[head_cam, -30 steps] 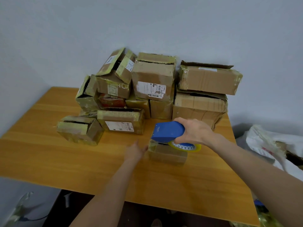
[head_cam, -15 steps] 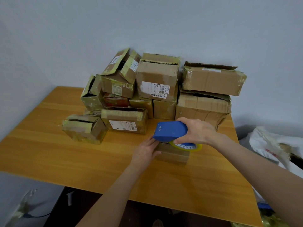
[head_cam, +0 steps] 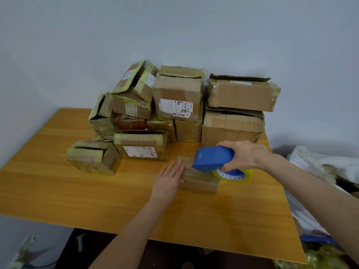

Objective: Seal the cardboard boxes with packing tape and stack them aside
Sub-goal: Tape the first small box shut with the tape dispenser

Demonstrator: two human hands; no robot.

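A small flat cardboard box (head_cam: 200, 182) lies on the wooden table (head_cam: 81, 193) in front of me. My left hand (head_cam: 169, 177) lies flat with straight fingers on the box's left end. My right hand (head_cam: 243, 155) grips a blue tape dispenser (head_cam: 212, 158) with a roll of clear yellowish tape (head_cam: 236, 176). The dispenser's nose sits on the top of the small box, just right of my left fingertips.
A heap of several worn, taped cardboard boxes (head_cam: 178, 101) stands against the wall at the back of the table. One loose box (head_cam: 93, 158) sits at the left front of the heap. White bags (head_cam: 320, 167) lie past the table's right edge.
My left hand reached the small box and now lies flat on its left end. The dispenser has come down onto the box top and shifted right.
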